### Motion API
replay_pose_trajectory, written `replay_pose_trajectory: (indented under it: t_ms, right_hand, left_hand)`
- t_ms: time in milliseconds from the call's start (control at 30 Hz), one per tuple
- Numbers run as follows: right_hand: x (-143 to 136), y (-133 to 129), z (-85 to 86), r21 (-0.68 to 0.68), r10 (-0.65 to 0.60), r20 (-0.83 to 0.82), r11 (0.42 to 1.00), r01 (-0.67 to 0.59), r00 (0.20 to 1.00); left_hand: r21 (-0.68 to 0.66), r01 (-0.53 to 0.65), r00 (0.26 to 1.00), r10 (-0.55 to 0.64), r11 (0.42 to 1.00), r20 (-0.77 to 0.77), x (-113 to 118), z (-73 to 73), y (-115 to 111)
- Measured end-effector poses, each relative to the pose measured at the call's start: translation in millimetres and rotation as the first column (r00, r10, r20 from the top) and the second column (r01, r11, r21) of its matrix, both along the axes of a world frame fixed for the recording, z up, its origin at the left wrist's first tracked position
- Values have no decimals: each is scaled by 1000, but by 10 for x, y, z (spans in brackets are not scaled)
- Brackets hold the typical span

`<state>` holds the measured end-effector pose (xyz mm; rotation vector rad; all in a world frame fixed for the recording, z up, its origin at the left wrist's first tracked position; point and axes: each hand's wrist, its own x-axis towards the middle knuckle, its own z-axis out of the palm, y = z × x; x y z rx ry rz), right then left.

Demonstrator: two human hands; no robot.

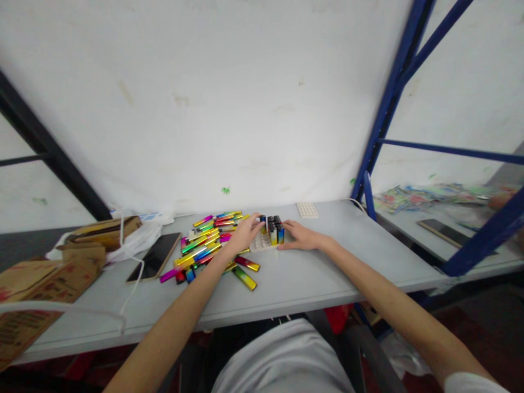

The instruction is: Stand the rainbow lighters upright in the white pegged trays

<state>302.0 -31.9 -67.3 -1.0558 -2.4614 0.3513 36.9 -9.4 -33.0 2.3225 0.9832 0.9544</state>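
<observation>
Several lighters [275,231] with black tops stand upright in the right part of a white gridded tray [260,243]. My left hand [246,231] is closed on one upright lighter [262,222] over the tray, left of the standing group. My right hand [298,236] rests at the tray's right side, fingers apart, with its fingertips beside the standing lighters. A loose heap of shiny, many-coloured lighters [202,243] lies to the left of the tray, partly behind my left forearm.
A second gridded tray [307,210] lies near the wall. To the left are a phone [158,256], a white cable, plastic bags and cardboard boxes [53,273]. A blue metal frame [382,114] stands right; beyond it are another phone [444,232], colourful packets and a blurred hand [502,201].
</observation>
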Motion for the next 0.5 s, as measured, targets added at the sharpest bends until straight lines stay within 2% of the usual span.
replay_pose_trajectory:
  t_ms: [133, 267, 367, 500]
  right_hand:
    - [-5, -6, 8, -4, 0, 15, 1000, 1, 1000]
    - [1, 2, -6, -1, -4, 8, 1000, 4, 1000]
    - [7, 9, -15, 2, -1, -9, 1000, 1, 1000]
    - [7, 9, -8, 2, 4, -1, 1000, -4, 1000]
  left_hand:
    - [-43, -31, 999, 31, 999, 12, 22, -76, 26]
    - [11, -84, 996, 84, 996, -7, 52, -120, 22]
    - [35, -67, 995, 69, 997, -66, 44, -103, 27]
    - [-8, -34, 995, 34, 999, -90, 15, -97, 45]
